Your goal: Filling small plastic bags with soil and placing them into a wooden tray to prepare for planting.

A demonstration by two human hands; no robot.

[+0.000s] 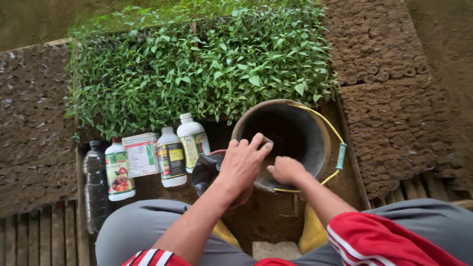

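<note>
My left hand [242, 162] reaches over the near rim of a black bucket [315, 143] and pinches a small object at its fingertips; what it is I cannot tell. Just to its right, my right hand [286, 170] is closed at the same rim, and its grip is hidden. The bucket has a yellow wire handle with a teal grip [341, 155] and stands on bare soil. A black plastic bag [204, 171] lies under my left wrist.
Left of the bucket stand three white bottles [171, 156], a small carton [140, 153] and a clear plastic bottle [94, 184]. A dense bed of green seedlings [202, 64] fills the area behind. Rows of soil-filled seedling pots [394, 108] lie right and left.
</note>
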